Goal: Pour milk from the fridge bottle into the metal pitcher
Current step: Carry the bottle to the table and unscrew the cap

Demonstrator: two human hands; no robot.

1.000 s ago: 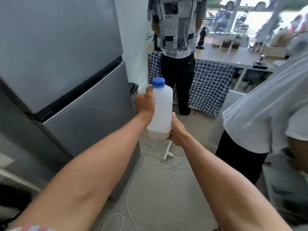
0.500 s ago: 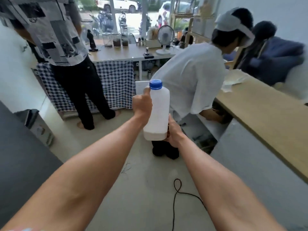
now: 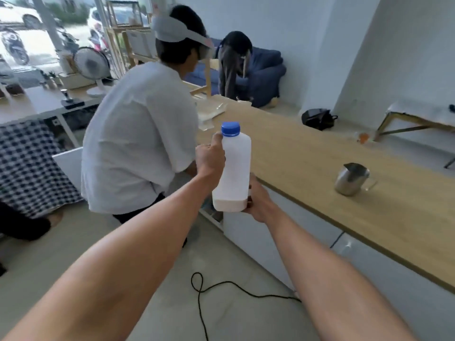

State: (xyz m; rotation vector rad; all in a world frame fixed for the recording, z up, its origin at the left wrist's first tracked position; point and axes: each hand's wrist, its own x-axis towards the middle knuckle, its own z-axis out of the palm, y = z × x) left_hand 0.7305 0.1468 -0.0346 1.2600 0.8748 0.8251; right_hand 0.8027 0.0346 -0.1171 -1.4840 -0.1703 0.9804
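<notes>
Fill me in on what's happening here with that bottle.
A person holds a milk bottle upright in both hands: the left hand grips its upper side, the right hand supports the base. The blue cap is on and little milk shows at the bottom. The metal pitcher waits on the wooden counter to the right; nothing poured yet.

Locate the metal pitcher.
The metal pitcher stands upright on the wooden counter, right of the milk bottle in the head view, untouched by either hand.

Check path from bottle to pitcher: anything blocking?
Nothing visible blocks it. The bottle, blue cap still on, is held by left hand and right hand; bare counter lies between it and the metal pitcher.
</notes>
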